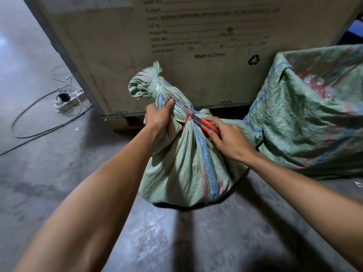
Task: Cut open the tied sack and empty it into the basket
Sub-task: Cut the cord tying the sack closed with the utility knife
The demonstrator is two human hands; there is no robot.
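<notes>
A green woven sack (188,169) with a blue and red stripe stands on the concrete floor, its neck bunched and bound by a red tie (188,114). My left hand (160,116) grips the gathered neck just left of the tie. My right hand (229,140) holds a red utility knife (206,125), and the blade tip touches the red tie from the right. No basket is in view.
A large printed crate (176,46) stands right behind the sack. A second green woven sack (314,114) lies open at the right with red and clear plastic inside. A white power strip (67,101) and loose cables (45,126) lie on the floor at the left.
</notes>
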